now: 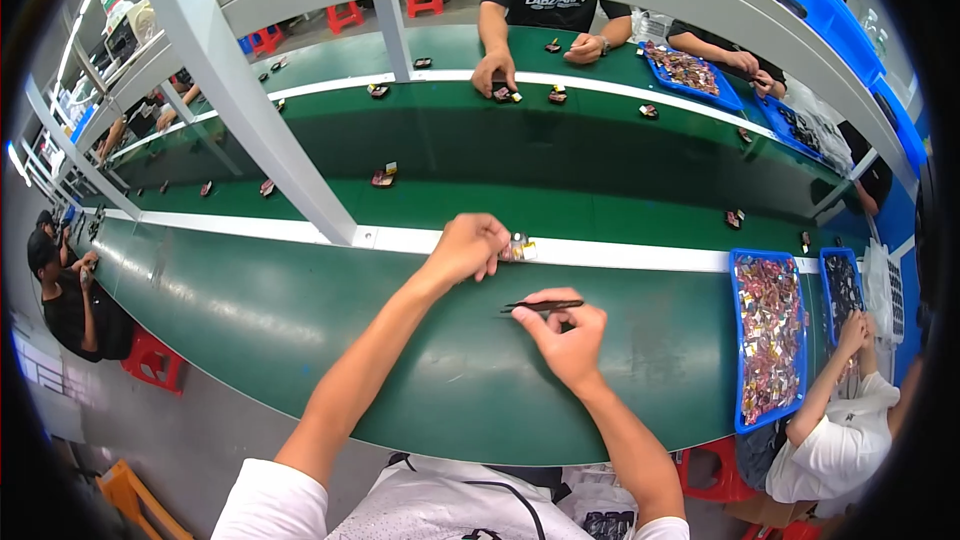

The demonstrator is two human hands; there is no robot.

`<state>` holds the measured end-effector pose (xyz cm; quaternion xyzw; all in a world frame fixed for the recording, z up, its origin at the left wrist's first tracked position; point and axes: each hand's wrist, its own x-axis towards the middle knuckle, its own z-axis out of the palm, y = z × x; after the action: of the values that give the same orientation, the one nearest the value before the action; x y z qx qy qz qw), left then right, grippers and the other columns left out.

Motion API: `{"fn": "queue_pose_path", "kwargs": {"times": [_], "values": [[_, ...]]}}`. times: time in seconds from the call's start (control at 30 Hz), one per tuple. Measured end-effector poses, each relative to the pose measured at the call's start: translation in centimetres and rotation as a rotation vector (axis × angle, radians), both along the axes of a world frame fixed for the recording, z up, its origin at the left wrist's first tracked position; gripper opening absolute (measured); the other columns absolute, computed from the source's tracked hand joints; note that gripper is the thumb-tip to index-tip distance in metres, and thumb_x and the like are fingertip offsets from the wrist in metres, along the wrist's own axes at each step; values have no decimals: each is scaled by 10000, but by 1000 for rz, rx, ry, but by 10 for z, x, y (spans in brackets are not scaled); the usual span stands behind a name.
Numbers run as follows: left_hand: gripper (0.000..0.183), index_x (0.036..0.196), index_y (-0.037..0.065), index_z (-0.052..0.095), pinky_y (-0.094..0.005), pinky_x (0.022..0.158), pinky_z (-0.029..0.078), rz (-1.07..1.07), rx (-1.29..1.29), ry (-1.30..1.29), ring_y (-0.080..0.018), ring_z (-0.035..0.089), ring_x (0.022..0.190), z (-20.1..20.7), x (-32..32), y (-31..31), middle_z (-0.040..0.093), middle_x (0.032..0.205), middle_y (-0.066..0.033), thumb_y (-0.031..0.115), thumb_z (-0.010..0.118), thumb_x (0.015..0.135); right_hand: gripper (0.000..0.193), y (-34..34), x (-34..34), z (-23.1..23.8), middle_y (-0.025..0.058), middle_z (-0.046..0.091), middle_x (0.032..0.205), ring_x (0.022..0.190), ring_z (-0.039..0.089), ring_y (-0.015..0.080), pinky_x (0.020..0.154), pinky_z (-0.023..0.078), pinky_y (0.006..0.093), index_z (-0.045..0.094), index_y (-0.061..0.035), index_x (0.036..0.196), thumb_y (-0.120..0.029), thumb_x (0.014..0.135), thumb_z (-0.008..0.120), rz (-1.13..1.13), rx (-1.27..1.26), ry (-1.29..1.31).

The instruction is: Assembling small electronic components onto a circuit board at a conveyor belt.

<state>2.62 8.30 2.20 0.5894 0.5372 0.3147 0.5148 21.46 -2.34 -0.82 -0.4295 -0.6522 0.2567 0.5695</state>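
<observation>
Head camera view: we look down on a small dark unit with a yellow-and-white label (519,248), lying on the white rail (620,255) along the far edge of a green worktop (440,380). At its left side is the person's left hand (466,247), fingers bent and drawn in close to the thumb; the fingertips meet the unit's edge, though we cannot tell whether they grip it. Nearer to us and to the right, the right hand (574,342) pinches dark tweezers (548,307) between thumb and bent fingers, the tips pointing left over the worktop; we cannot tell how far apart those tips stand. Beyond the rail runs a lower green belt (600,215), with similar units spaced along it. On the worktop's right end we find a blue tray (738,340) full of small, mixed-colour pieces, and just beside it a second blue tray (826,265) of black parts, near a co-worker in a white shirt (835,440). Across the belt, another co-worker in black (550,10) has one hand on a unit.
</observation>
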Motion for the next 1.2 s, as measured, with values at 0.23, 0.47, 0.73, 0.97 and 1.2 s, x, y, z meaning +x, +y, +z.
{"fn": "queue_pose_path", "kwargs": {"times": [0.23, 0.47, 0.73, 0.97, 1.2], "values": [[177, 1047, -77, 622, -238, 399, 415, 88, -76, -134, -117, 605, 511, -11, -18, -82, 682, 836, -111, 90, 579, 1006, 135, 0, 2, 14, -51, 597, 718, 528, 397, -22, 470, 268, 180, 692, 15, 925, 34, 838, 794, 160, -394, 424], [238, 1160, -59, 662, -250, 416, 437, 127, 30, -270, -107, 600, 512, -23, -11, -92, 708, 813, -111, 111, 578, 1016, 128, 2, -3, 3, -38, 616, 724, 526, 406, -19, 469, 275, 182, 696, 13, 899, 33, 830, 802, 79, -277, 305], [229, 1163, -57, 657, -236, 434, 445, 125, 66, -229, -88, 595, 535, -23, -8, -98, 711, 833, -96, 107, 572, 1028, 128, 1, -5, 4, -49, 607, 665, 482, 388, -13, 451, 256, 193, 718, -3, 871, 26, 803, 823, -1, -240, 144], [229, 1181, -54, 650, -234, 436, 447, 120, 82, -228, -86, 594, 546, -24, -4, -100, 715, 853, -105, 100, 565, 1034, 139, 0, -2, 0, -52, 579, 621, 467, 370, -9, 448, 250, 206, 728, -7, 870, 7, 788, 839, -10, -257, 77], [230, 1201, -43, 652, -229, 443, 457, 106, 88, -275, -85, 594, 547, -26, -2, -100, 697, 838, -91, 86, 559, 1036, 134, 0, 0, 2, -67, 553, 627, 488, 358, -19, 452, 236, 204, 716, -6, 897, 10, 815, 821, 47, -351, 162]]}}
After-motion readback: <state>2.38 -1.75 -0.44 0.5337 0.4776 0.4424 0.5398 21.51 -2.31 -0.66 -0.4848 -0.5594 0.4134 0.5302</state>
